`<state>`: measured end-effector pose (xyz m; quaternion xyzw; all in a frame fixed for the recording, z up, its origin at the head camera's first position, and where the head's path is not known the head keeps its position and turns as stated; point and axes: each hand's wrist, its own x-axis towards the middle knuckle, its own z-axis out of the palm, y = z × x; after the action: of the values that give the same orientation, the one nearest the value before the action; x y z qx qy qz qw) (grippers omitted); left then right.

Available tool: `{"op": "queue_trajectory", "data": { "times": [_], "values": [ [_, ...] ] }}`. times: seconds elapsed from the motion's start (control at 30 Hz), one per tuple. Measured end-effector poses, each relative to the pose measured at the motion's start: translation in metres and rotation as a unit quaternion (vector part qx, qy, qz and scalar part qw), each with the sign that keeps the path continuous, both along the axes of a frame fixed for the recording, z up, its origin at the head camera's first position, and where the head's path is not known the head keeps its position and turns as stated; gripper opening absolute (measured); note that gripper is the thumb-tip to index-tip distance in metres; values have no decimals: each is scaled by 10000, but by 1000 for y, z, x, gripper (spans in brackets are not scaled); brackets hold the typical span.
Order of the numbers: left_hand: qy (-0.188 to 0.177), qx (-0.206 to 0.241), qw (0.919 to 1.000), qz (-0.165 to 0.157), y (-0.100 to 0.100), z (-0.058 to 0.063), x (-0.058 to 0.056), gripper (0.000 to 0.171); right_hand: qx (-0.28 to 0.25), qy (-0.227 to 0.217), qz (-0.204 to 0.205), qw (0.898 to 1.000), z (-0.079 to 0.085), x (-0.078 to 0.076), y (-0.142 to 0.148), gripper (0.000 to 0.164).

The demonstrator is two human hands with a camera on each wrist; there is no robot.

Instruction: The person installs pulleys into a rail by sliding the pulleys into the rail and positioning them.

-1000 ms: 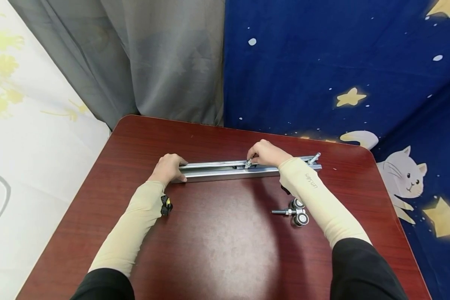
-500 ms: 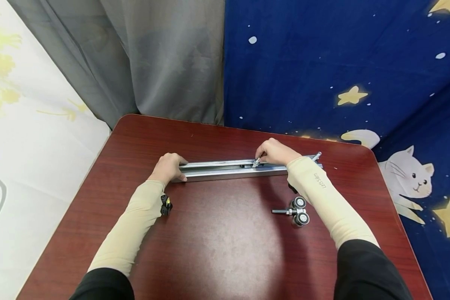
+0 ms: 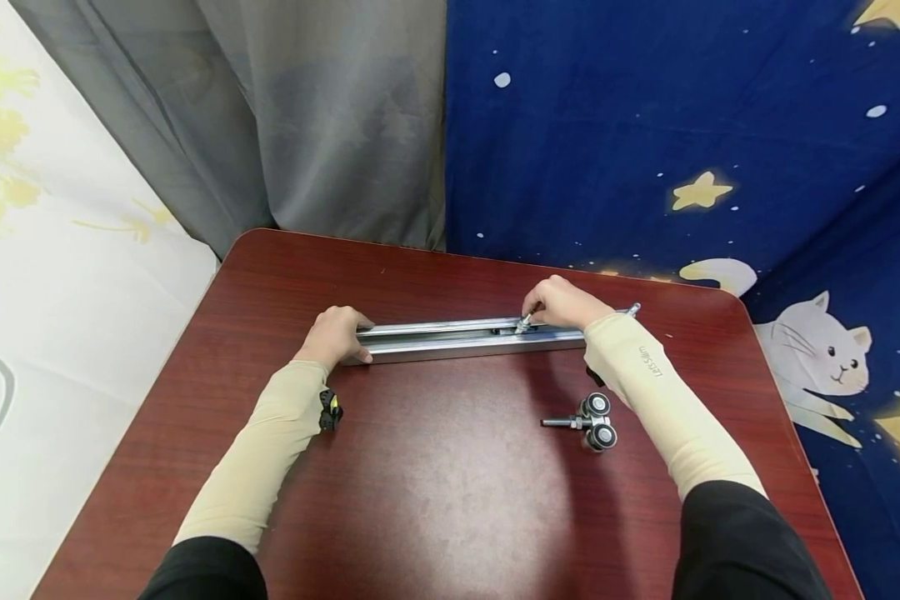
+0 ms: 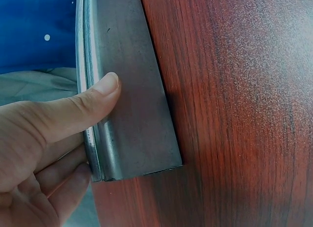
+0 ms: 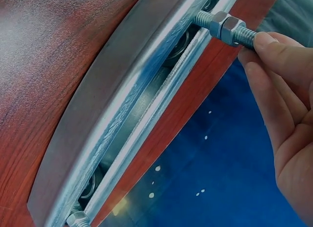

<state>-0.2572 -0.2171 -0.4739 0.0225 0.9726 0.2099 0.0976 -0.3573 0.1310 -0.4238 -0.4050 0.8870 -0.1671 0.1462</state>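
Observation:
A slotted metal track (image 3: pixel 442 342) lies across the table, its slot facing up. My left hand (image 3: pixel 333 337) grips its left end; in the left wrist view the thumb (image 4: pixel 98 97) presses the near side and the fingers wrap the far side. With thumb and fingertips, my right hand (image 3: pixel 558 302) pinches the threaded bolt (image 5: pixel 227 29) of a roller trolley, which carries two nuts. The trolley's wheels (image 5: pixel 178 48) sit inside the track, partly hidden by its lips. Another trolley's bolt (image 3: pixel 633 309) sticks up at the track's right end.
A loose roller trolley (image 3: pixel 592 422) lies on the table nearer the person, its bolt pointing left. The reddish-brown table (image 3: pixel 435 483) reaches back to a grey curtain (image 3: pixel 345 125) and a blue starry curtain (image 3: pixel 592 150).
My right hand has moved right along the track, and the trolley in its pinch has travelled with it. My left hand stays on the track's left end.

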Motion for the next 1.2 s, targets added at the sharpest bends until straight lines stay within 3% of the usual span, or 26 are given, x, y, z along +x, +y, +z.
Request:
{"op": "queue_trajectory", "data": {
  "times": [0.27,0.57,0.77,0.93,1.07,1.2],
  "values": [
    [-7,-6,10000,-17,2,0,0,59,-21,-255,26,9997,3,-1,7,20],
    [1,71,10000,-50,2,0,1,58,156,-441,-657,9967,10,-10,49,26],
    [28,67,9999,-80,-1,1,1,58,770,-196,-996,9918,-1,-12,79,36],
    [35,37,9999,-101,-2,0,1,58,1385,49,-973,9856,-16,-11,91,54],
    [36,28,9999,-120,-1,-1,1,59,1621,85,-1038,9813,-26,-13,95,62],
    [77,-4,9998,-189,-2,0,0,59,1631,213,-1241,9785,-35,-15,95,59]
  ]
}}
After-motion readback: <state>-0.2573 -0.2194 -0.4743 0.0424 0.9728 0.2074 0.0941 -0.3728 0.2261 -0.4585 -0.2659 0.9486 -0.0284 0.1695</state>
